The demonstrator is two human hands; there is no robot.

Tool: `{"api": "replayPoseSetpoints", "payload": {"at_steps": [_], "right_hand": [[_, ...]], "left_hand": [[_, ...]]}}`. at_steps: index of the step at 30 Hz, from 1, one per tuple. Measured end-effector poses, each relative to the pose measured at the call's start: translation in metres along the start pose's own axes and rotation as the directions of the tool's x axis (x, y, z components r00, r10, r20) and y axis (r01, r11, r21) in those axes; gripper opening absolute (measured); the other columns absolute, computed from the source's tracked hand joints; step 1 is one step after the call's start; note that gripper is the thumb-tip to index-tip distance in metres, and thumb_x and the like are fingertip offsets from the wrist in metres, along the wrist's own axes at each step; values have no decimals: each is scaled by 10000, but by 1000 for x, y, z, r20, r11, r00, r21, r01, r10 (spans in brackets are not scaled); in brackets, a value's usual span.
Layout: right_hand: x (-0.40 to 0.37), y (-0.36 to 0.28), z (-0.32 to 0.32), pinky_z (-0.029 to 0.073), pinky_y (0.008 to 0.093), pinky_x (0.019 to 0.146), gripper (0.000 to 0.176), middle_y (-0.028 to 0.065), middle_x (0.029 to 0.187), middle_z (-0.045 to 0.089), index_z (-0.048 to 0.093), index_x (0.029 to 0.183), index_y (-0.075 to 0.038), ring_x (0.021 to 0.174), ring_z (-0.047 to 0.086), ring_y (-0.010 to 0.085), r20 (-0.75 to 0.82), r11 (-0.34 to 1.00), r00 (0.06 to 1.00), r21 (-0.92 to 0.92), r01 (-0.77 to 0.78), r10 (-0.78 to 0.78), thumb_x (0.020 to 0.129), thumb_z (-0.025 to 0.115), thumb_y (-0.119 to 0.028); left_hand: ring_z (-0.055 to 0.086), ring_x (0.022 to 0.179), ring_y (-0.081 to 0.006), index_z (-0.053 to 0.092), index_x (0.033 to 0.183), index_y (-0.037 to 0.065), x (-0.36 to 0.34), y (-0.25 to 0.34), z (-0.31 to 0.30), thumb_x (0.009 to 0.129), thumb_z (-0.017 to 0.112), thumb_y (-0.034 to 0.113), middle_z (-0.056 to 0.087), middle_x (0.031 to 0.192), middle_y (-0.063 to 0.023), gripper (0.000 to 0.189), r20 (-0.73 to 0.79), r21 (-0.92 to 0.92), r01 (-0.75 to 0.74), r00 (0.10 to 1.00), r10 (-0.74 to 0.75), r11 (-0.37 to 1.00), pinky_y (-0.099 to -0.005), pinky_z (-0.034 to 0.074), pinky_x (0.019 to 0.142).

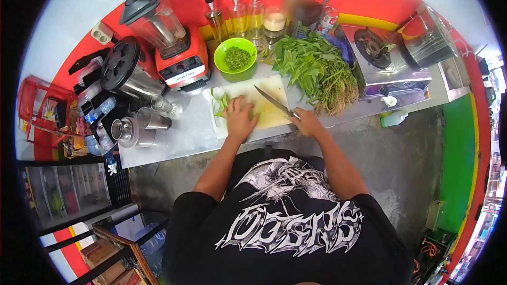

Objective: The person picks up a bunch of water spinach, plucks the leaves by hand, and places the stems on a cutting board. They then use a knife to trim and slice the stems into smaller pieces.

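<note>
My right hand (308, 123) is closed around the handle of a kitchen knife (272, 99), whose blade slants up and left over the white cutting board (273, 85). On the left part of the board my left hand (241, 119) lies with its fingers apart. Its fingertips are right at some green and white vegetable pieces (221, 101). Behind the board stands a lime-green bowl (232, 75) with chopped greens (237, 58) in it. A large bunch of leafy greens (303, 60) with roots lies to the right of the board.
A red blender (182, 63), a steel pot (134, 74) and glass jars (153, 119) occupy the left of the counter. Pump bottles (237, 13) line the back wall. To the right sits a gas stove (393, 76); a bottle (393, 119) is below its front edge.
</note>
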State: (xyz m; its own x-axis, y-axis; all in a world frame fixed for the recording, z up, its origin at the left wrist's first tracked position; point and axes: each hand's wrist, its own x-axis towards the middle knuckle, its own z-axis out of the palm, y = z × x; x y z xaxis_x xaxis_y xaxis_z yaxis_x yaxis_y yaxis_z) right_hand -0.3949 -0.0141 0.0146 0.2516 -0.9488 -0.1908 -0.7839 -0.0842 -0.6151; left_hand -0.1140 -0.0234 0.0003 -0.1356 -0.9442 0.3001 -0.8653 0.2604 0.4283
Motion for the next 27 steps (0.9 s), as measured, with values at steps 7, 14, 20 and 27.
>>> {"api": "replayPoseSetpoints", "payload": {"at_steps": [7,14,20,27], "right_hand": [[-18,15,-7,427,448,641,376,209,722,580,604,868,17,663,546,343,-87,997,996,73,38,-32,932,683,-345],[-30,6,-5,443,419,639,353,196,703,590,656,894,3,641,551,304,67,987,998,162,-20,9,924,694,-347],[-14,24,8,468,430,667,351,227,773,639,690,936,9,704,610,375,23,992,998,115,50,-53,918,690,-341],[-14,-19,-4,507,484,746,316,257,889,689,702,987,16,856,669,444,-38,994,995,70,-85,88,926,682,-293]], "left_hand": [[387,1298,-330,774,860,185,23,19,20,747,836,327,508,1341,-38,192,49,-60,73,996,-70,996,-555,274,1037],[432,1255,-322,780,855,194,-7,-18,4,754,832,251,565,1287,-4,127,-75,-106,162,983,-170,981,-526,318,1005],[461,1214,-318,742,1042,208,-42,-50,-37,790,799,178,581,1250,-39,260,-89,-184,302,943,-322,935,-504,340,987],[503,1132,-325,720,946,127,-52,-48,-36,754,839,262,599,1129,-60,264,-24,-52,336,941,-337,941,-472,402,949]]}}
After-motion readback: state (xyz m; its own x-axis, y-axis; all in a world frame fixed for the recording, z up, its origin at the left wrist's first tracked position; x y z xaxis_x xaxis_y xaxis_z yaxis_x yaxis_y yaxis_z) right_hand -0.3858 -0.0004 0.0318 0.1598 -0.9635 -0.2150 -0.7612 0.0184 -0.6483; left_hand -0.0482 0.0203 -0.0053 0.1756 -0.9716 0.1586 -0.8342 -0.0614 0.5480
